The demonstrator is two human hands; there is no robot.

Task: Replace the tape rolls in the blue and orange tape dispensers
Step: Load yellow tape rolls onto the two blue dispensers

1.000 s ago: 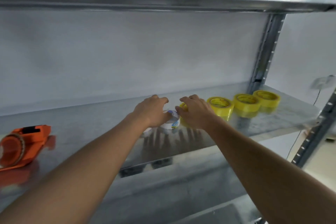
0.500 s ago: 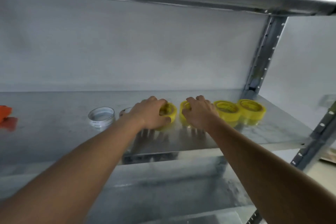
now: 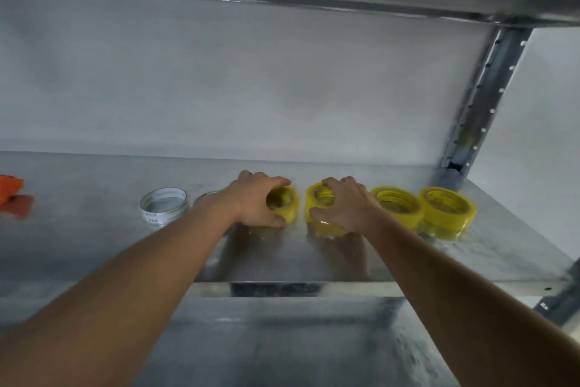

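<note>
Tape rolls sit in a row on the metal shelf (image 3: pixel 314 264): four yellow ones, and you have a hand on each of the two nearest the middle. Your left hand (image 3: pixel 255 201) curls around the left yellow roll (image 3: pixel 287 207), thumb low at its front; your right hand (image 3: pixel 343 206) wraps the next yellow roll (image 3: pixel 317 198), fingers hooked into its core. Two more yellow rolls (image 3: pixel 395 207) lie just beside your right wrist, so a careless lift could knock them toward the shelf edge. One white empty core (image 3: pixel 164 206) stands left of your arm, another thing hidden behind it. Only an orange dispenser (image 3: pixel 11 189) shows, at the far left; the blue one is out of view.
</note>
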